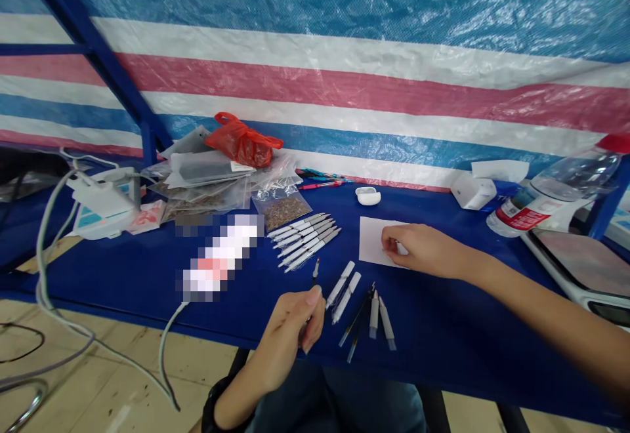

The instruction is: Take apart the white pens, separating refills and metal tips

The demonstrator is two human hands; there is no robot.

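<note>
My left hand (298, 321) is closed around a thin pen refill (315, 272), whose pointed tip sticks up past the thumb; its lower part is hidden in the fingers. Over a white sheet of paper (373, 239), my right hand (418, 247) has its fingers curled together, and anything inside them is too small to make out. Between the hands lie two white pen barrels with clips (346, 297), dark refills (355, 328) and two grey-white pen front parts (387, 325). Several white pens (305, 239) lie in a row beyond my left hand.
Plastic bags of brown bits (283, 210) and a red bag (241, 141) are piled at the back left. A white earbud case (368, 196) sits near the striped sheet. On the right are a bottle (531, 206) and a scale (585, 262). A cable (167, 334) hangs over the left edge.
</note>
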